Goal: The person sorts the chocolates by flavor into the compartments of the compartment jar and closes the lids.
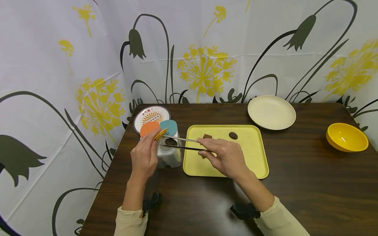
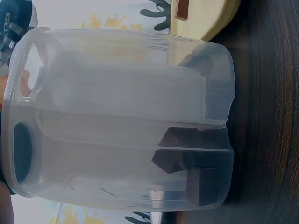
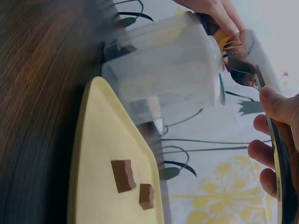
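Observation:
My left hand [image 1: 144, 156] is at a clear plastic canister [image 1: 169, 158] with coloured lids, its fingers on a raised yellow lid [image 1: 160, 134]. Dark pieces [image 2: 170, 161] show through the canister's wall near its bottom in the left wrist view. Metal tongs [image 1: 189, 148] with a fork-like tip are held in my right hand [image 1: 225, 155], the tips reaching over the canister's top. A dark oval piece [image 1: 171, 142] appears between the tongs' arms; I cannot tell whether they grip it. Brown blocks [image 3: 123, 176] and another dark oval piece [image 1: 233, 135] lie on a yellow tray [image 1: 254, 157].
Behind the canister lies a patterned plate [image 1: 152, 115]. A cream plate [image 1: 271, 113] stands at the back, beyond the tray's right corner. Farther right is a yellow bowl [image 1: 346, 137]. A flowered curtain [image 1: 254, 42] hangs along the far edge of the dark wooden table [image 1: 304, 183].

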A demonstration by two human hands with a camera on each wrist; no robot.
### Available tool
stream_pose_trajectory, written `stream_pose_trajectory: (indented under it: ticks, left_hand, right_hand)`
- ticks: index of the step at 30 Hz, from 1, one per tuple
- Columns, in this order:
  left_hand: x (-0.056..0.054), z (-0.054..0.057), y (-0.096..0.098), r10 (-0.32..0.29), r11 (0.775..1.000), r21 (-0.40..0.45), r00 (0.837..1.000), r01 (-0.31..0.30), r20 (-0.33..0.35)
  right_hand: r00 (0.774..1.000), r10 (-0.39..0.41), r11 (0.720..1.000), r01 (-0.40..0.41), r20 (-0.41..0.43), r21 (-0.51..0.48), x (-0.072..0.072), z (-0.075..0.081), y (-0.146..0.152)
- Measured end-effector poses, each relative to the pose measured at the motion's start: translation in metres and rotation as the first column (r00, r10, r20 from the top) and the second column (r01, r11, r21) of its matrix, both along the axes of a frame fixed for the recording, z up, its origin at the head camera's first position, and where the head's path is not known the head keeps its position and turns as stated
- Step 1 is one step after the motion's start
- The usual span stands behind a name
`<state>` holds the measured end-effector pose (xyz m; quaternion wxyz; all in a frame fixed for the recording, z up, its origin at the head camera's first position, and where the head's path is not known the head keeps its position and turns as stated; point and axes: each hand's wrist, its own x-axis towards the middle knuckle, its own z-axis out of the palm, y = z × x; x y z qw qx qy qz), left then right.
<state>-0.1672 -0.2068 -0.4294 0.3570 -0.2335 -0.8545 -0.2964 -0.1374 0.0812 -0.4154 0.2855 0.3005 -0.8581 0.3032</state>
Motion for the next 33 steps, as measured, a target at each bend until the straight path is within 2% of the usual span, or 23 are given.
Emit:
stream_pose_trajectory:
  ticks: [9, 16, 33]
  left_hand:
    - [-0.0002, 0.0003, 0.0011, 0.021, 1.0, 0.008, 1.0, -0.021, -0.016]
    - [0.0004, 0.0002, 0.0009, 0.032, 0.999, 0.004, 0.999, -0.032, 0.001]
    - [0.0005, -0.0025, 0.0018, 0.056, 0.998, 0.004, 0.998, -0.056, 0.006]
  right_hand:
    - [1.0, 0.01, 1.0, -0.009, 0.005, -0.004, -0.0041, -0.0016, -0.0083]
    - [1.0, 0.02, 1.0, -0.02, 0.024, -0.009, -0.0047, 0.0014, -0.01]
    - [0.996, 0.041, 0.999, -0.041, 0.083, -0.012, 0.0, 0.0016, -0.0073]
